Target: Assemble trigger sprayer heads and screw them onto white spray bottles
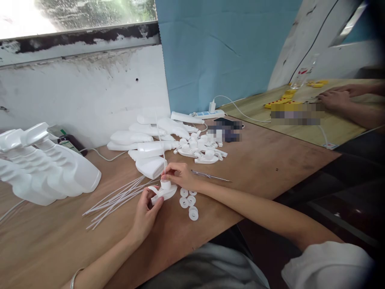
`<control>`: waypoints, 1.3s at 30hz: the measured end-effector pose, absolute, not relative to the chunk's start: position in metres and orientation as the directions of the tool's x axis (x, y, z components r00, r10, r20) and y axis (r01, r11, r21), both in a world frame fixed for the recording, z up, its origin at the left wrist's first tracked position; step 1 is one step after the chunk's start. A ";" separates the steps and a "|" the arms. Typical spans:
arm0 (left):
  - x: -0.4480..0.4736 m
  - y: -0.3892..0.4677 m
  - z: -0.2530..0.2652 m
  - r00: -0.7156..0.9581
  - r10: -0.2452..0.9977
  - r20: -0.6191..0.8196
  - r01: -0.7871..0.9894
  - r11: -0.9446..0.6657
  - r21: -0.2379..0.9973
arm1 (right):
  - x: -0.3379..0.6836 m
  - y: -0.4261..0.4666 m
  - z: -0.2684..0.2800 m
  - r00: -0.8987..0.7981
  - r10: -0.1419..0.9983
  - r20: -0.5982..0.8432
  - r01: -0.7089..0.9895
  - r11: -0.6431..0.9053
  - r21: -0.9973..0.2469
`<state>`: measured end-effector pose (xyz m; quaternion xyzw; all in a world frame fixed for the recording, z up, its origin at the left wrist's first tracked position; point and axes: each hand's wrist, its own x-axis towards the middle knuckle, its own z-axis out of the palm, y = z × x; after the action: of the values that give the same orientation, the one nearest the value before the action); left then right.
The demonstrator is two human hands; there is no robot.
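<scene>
A white trigger spray head [168, 193] lies upside down in my left hand [147, 208], whose thumb and fingers are closed round it. From its upturned cap a thin white dip tube [164, 154] rises upright. My right hand [179, 176] pinches that tube low down, just above the cap. Several flat white ring washers [193, 213] lie on the table beside the spray head. To the left of my hands is a loose bundle of white tubes [117, 200]. Beyond them a heap of more white spray heads [200, 146] sits next to white bottles [150, 136].
Large white bottles [60, 168] stand in a row at the left, near a dark bottle [70, 140]. A screwdriver [210, 176] lies right of my hand. A power strip [204, 114] and cable are at the back. Another person's hands [337, 98] rest by yellow pieces [282, 100].
</scene>
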<state>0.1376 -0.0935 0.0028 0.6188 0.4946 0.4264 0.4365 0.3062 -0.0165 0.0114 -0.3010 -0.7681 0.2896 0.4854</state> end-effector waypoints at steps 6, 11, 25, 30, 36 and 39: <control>0.138 -0.096 0.005 0.206 0.977 0.052 0.301 -0.114 0.947 | 0.308 -0.015 0.006 -0.338 0.752 0.566 0.060 0.617 -0.785; 0.139 -0.097 0.009 0.133 0.988 0.074 0.254 -0.106 0.962 | 0.309 -0.002 0.001 -0.191 0.756 0.627 0.336 0.650 -0.682; 0.138 -0.097 0.008 0.163 0.981 0.100 0.229 -0.136 0.964 | 0.272 0.072 0.023 -0.480 0.734 0.480 0.772 0.613 -0.167; 0.138 -0.097 0.009 0.170 0.981 0.094 0.224 -0.132 0.966 | 0.282 0.085 0.020 -0.532 0.740 0.411 0.801 0.597 -0.038; 0.139 -0.097 0.009 0.171 0.982 0.083 0.186 -0.115 0.976 | 0.291 0.083 0.024 -0.496 0.725 0.478 0.795 0.600 -0.085; 0.139 -0.097 0.009 0.172 0.982 0.073 0.173 -0.103 0.980 | 0.295 0.082 0.032 -0.448 0.716 0.536 0.796 0.592 -0.126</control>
<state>0.1389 -0.0970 0.0092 0.6047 0.4776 0.4313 0.4693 0.2950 0.0816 0.0318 -0.4459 -0.8477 -0.0717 0.2781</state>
